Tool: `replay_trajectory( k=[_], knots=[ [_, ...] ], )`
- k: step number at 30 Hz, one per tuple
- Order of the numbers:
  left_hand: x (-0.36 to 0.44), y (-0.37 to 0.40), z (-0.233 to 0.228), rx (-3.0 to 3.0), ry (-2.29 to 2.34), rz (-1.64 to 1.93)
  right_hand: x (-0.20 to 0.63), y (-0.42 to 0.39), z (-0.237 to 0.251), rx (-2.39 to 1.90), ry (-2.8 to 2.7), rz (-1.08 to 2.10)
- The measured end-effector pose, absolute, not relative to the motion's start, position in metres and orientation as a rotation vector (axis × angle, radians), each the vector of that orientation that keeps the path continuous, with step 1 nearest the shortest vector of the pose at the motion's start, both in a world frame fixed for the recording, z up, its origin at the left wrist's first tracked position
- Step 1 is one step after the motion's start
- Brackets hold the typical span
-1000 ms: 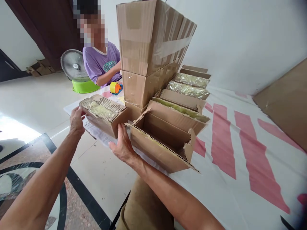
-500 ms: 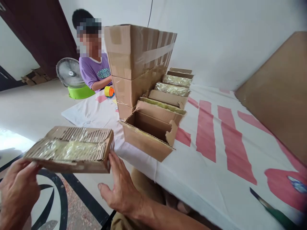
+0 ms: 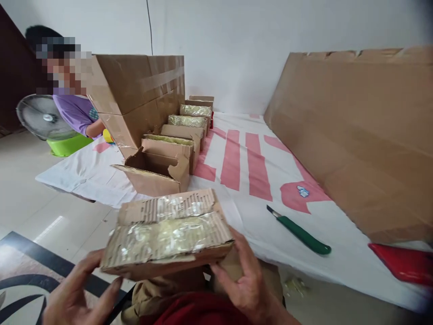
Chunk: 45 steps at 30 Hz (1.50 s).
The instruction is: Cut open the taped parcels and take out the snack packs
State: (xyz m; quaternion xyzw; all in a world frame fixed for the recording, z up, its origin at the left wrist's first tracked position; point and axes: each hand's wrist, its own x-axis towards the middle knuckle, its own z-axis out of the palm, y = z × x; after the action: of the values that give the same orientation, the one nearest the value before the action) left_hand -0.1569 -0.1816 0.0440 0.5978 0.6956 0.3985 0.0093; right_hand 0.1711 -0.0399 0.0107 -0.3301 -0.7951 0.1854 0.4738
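Between my two hands I hold a flat cardboard box point(image 3: 169, 234) over my lap, at the table's front edge. Its upper face is torn to bare corrugation, with shiny clear tape across it. My left hand point(image 3: 81, 289) grips the box's left end, fingers at its edge and thumb below. At the right end, my right hand point(image 3: 245, 273) has its fingers along the side and its thumb underneath. Just beyond stands an open cardboard box point(image 3: 158, 174) with its flaps up. A green-handled knife point(image 3: 301, 232) lies on the table to the right of my right hand.
Several taped boxes point(image 3: 189, 122) stand in a row behind the open one, beside a tall carton stack point(image 3: 142, 85). A large cardboard sheet point(image 3: 365, 135) leans at right, near a red object point(image 3: 406, 262). A person in a purple shirt point(image 3: 72, 113) and a fan point(image 3: 47, 117) are at left.
Both hands have carried the flat box rightward, from over the floor to in front of my lap. The view has turned right, bringing the whole knife and the red object into sight.
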Motion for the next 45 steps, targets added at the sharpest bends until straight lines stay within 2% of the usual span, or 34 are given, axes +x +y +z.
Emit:
replay_trajectory(
  k=[2, 6, 10, 15, 24, 32, 37, 45],
  knots=[
    [-0.124, -0.154, 0.049, 2.048, 2.015, 1.181, 0.2, -0.032, 0.004, -0.948, -1.85, 0.349],
    [-0.061, -0.096, 0.047, 2.118, 1.759, 1.378, 0.241, -0.004, -0.018, -1.169, -1.671, 0.261],
    [-0.029, -0.057, 0.015, 1.982, 1.66, 1.19, 0.26, 0.018, -0.039, -1.312, -1.593, 0.352],
    [-0.033, -0.059, -0.017, 1.816, 1.648, 1.11, 0.272, 0.023, -0.054, -1.389, -1.527, 0.512],
    [-0.019, -0.076, -0.022, 1.774, 1.549, 1.166, 0.266, 0.034, -0.059, -1.332, -1.322, 0.86],
    [-0.008, -0.053, -0.025, 1.704, 1.308, 1.181, 0.267, 0.05, -0.046, -1.355, -1.256, 0.743],
    [-0.031, -0.02, -0.023, 1.516, 1.432, 1.246, 0.261, 0.055, -0.057, -1.349, -1.181, 0.669],
    [-0.034, 0.022, -0.03, 1.432, 1.373, 1.368, 0.258, 0.049, -0.074, -1.344, -1.148, 0.691]
  ],
)
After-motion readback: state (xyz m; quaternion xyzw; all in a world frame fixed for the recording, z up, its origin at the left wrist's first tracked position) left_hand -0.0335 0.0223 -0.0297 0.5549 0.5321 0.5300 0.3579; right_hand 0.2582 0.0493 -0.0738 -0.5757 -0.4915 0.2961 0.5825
